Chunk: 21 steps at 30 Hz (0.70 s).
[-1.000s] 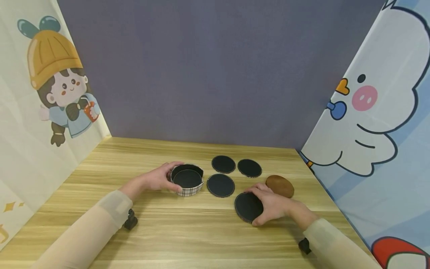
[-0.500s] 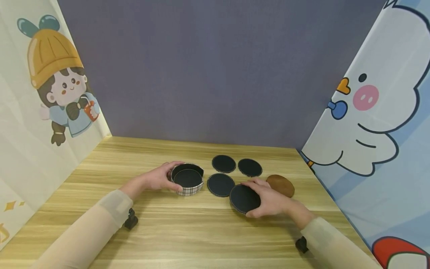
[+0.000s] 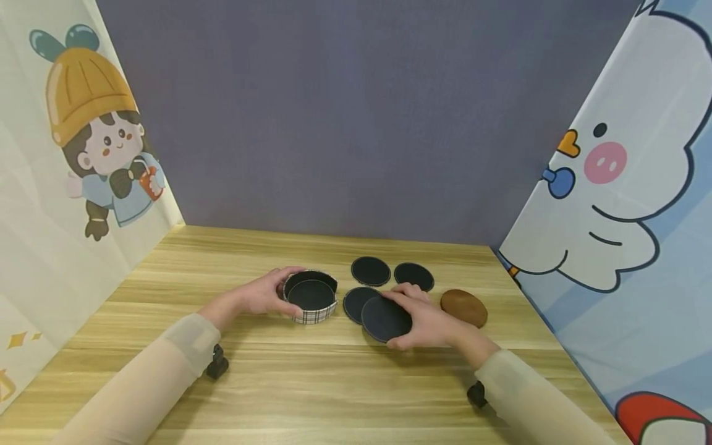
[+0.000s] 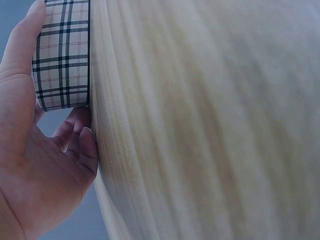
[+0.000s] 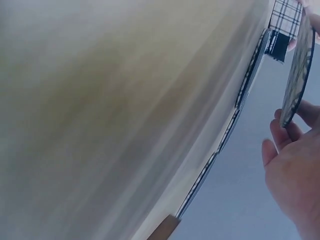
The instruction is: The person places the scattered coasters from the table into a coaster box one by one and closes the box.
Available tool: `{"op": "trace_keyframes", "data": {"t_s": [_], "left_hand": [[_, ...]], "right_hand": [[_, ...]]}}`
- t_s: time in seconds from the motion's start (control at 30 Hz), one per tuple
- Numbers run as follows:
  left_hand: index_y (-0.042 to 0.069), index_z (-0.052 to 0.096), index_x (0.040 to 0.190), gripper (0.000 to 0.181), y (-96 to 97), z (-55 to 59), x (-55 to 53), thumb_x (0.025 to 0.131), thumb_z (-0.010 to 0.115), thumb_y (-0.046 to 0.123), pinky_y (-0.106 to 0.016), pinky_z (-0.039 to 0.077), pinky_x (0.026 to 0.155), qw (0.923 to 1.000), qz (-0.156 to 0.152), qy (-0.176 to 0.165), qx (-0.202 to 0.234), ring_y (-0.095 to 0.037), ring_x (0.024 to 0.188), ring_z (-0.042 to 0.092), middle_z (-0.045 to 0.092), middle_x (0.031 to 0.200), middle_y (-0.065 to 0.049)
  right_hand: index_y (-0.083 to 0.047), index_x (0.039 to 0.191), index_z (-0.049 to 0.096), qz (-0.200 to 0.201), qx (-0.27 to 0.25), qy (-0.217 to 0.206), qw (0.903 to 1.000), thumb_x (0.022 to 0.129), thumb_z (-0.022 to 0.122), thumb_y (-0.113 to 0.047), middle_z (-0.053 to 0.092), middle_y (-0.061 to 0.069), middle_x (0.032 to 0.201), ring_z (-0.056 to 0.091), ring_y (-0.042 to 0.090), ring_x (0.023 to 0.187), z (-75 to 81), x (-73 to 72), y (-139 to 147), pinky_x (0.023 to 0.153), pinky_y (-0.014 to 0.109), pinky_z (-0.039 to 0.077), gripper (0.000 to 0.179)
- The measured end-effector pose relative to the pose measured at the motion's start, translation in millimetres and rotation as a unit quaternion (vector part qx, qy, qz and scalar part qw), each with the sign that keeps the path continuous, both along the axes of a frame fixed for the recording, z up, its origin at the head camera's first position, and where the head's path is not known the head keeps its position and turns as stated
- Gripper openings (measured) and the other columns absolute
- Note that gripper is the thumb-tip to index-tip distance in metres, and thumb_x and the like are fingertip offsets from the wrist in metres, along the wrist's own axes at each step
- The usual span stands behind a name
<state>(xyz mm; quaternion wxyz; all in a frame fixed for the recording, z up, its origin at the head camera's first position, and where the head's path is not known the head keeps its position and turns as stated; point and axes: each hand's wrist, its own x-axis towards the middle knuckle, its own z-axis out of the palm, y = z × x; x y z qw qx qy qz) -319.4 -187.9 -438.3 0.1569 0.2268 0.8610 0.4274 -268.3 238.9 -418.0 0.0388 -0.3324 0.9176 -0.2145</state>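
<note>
My left hand holds a round, low coaster holder by its side, thumb at the near wall and fingers round the far side. The holder has a black inside, a notch at its right and a plaid outer wall. My right hand pinches a round black coaster by its right edge. In the right wrist view this coaster is raised off the table and tilted, its plaid underside showing. It overlaps another black coaster in the head view.
Two more black coasters lie flat behind, side by side. A brown oval disc lies to the right of my right hand. The wooden table meets a grey wall panel at the back and printed cloths at both sides.
My right hand has lifted the coaster and carried it left and slightly away from me, so it now overlaps the coaster beside the holder. My left hand and the holder have stayed put.
</note>
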Motion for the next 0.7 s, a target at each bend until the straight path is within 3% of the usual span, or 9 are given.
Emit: {"op": "trace_keyframes", "data": {"t_s": [0.4, 0.7], "left_hand": [[0.015, 0.030, 0.174, 0.111, -0.8, -0.4, -0.7, 0.087, 0.097, 0.031, -0.053, 0.054, 0.108, 1.0000, -0.005, -0.002, 0.003, -0.037, 0.126, 0.064, 0.039, 0.155, -0.031], [0.012, 0.029, 0.173, 0.112, 0.1, -0.3, -0.8, 0.086, 0.097, 0.030, -0.048, 0.054, 0.106, 1.0000, -0.008, 0.005, 0.001, -0.034, 0.122, 0.065, 0.040, 0.153, -0.031]], "right_hand": [[-0.023, 0.170, 0.043, -0.003, -0.009, -0.005, 0.9999, 0.082, 0.089, -0.052, 0.042, 0.005, 0.164, 0.037, 0.032, 0.142, 3.9, -18.7, -33, 0.112, 0.059, 0.035, 0.105], [-0.024, 0.171, 0.042, -0.003, -0.016, -0.021, 0.9996, 0.084, 0.085, -0.056, 0.041, 0.006, 0.165, 0.032, 0.037, 0.155, 7.9, -34.6, -62, 0.122, 0.067, 0.027, 0.102]]}}
